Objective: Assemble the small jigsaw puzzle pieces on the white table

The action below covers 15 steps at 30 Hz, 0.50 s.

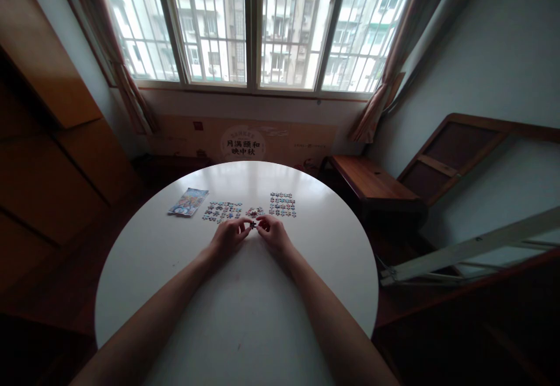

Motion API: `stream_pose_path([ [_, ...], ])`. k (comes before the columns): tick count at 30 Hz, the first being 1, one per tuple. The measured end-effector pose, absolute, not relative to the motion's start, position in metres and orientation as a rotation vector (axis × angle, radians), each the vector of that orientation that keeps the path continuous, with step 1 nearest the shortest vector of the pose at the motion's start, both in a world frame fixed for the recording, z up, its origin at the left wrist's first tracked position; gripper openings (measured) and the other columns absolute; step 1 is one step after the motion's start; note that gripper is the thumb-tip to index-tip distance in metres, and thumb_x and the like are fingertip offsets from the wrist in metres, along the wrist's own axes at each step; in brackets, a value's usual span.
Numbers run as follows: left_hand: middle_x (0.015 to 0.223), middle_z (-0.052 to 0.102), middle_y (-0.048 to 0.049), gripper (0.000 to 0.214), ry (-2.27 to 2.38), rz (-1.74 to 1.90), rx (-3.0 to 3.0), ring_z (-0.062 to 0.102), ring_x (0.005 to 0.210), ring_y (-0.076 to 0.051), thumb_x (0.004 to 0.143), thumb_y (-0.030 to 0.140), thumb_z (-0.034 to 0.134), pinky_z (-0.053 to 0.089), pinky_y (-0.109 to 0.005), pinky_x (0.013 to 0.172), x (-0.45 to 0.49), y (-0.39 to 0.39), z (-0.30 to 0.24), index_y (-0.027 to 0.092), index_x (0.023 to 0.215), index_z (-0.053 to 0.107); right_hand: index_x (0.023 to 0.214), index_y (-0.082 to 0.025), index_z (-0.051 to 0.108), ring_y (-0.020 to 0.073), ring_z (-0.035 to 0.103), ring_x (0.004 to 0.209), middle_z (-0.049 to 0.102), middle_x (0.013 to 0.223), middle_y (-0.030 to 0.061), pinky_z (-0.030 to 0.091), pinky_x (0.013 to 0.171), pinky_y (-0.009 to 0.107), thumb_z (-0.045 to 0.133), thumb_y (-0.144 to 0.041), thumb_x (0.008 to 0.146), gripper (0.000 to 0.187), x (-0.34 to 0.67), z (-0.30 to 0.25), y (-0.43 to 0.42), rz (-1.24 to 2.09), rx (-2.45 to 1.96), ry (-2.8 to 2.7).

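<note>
Between my two hands, over the white table, is a small dark jigsaw puzzle piece (253,225). My left hand (228,236) pinches it from the left with thumb and fingertips. From the other side my right hand (275,234) closes thumb and fingers at the same piece. Just beyond the fingertips lies a small heap of puzzle pieces (254,211). Rows of loose pieces (224,210) are spread behind my left hand. Another block of pieces in rows (282,204) lies behind my right hand. Farther left rests a colourful printed packet (189,202).
The round white table (210,327) fills the middle. A wooden bench (371,177) stands beyond its right edge, near a leaning wooden frame (455,147). Orange-brown cabinets (83,158) stand at left. A barred window (254,30) with tied curtains is at the back.
</note>
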State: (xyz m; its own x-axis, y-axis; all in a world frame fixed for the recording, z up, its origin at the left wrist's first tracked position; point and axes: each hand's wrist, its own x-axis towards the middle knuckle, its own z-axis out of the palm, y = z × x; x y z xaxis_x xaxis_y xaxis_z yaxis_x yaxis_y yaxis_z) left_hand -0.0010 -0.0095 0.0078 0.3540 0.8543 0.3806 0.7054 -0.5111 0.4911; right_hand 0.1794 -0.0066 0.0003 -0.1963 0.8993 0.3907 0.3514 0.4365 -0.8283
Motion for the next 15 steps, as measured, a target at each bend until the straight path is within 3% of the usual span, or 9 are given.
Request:
stream_pose_path([
  [15, 0.066, 0.064, 0.0017, 0.022, 1.393, 0.867, 2.358, 0.055, 0.056, -0.010, 0.080, 0.031, 0.058, 0.039, -0.018, 0.056, 0.0001, -0.0118, 0.0113, 0.024, 0.098, 0.067, 0.086, -0.016, 0.064, 0.0099, 0.052, 0.062, 0.057, 0.073, 0.0003, 0.044, 0.060, 0.022, 0.059, -0.015, 0.073, 0.015, 0.1796, -0.0056, -0.0051, 0.665, -1.091, -1.855],
])
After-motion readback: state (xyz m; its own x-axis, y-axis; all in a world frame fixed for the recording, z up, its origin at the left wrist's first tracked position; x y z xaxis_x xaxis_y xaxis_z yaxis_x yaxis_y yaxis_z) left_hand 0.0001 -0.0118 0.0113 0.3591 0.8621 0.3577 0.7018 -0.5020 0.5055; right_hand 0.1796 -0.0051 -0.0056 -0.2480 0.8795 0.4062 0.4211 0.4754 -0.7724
